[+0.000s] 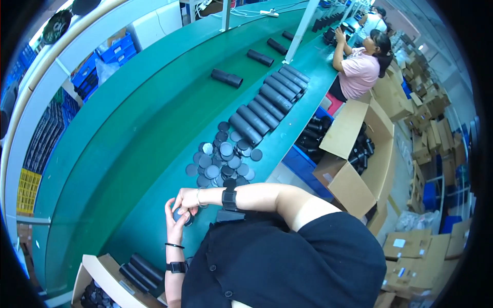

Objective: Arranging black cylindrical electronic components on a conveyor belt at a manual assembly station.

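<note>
A: Status on the hands?

B: Both on one part. Left hand (173,219) is wrapped around a dark, round-faced piece (177,214), thumb across its face. Right hand (187,199) comes in from above, fingers bent and gripping the same piece.

A: Where's the piece?

B: Between the two hands, over the near part of the long green worktop (154,205), in front of the torso. Fingers cover much of it; can't tell whether it's one part or two.

A: What's around?

B: Just beyond the right forearm: a loose heap of thin dark-grey discs (221,159), many overlapping, some paler on top. Past that, a row of thick matte-black cylinders (262,108), lying side by side and touching. More single black cylinders (226,78) lie well apart on the darker green strip alongside.

A: Near left forearm?

B: Open cardboard box (92,267), dark discs inside. Several long black tubes (141,272) lie together between box and forearm.

A: Other side?

B: Big open brown carton (346,128) holding shiny black parts, next to a blue plastic crate (308,163) with similar contents. Farther up, a co-worker in a pink shirt (359,72) sits at the worktop, arms raised over it.
</note>
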Demonstrator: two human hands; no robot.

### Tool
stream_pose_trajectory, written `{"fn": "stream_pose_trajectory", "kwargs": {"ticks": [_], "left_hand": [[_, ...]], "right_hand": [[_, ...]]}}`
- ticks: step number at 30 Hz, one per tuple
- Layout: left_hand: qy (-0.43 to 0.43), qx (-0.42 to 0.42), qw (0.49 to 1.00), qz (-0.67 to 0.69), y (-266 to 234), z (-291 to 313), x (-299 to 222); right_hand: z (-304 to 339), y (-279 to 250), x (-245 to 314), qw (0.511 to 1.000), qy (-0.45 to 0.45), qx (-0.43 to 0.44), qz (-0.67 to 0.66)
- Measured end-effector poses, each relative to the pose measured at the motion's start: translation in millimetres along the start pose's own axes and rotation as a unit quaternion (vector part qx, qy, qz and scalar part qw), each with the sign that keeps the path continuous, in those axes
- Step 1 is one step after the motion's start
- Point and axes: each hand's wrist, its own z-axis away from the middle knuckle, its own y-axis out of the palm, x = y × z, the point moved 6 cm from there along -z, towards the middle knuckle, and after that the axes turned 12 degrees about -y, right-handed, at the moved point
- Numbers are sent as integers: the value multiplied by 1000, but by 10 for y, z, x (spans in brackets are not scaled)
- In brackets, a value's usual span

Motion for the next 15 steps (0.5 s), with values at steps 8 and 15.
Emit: {"fn": "stream_pose_trajectory", "kwargs": {"ticks": [8,15], "left_hand": [[36,-29,949,313,-368,46,91],[-44,-97,909,403,-405,110,-125]], "right_hand": [[92,-125,-159,966,-222,25,131],[372,-371,106,950,-250,63,174]]}}
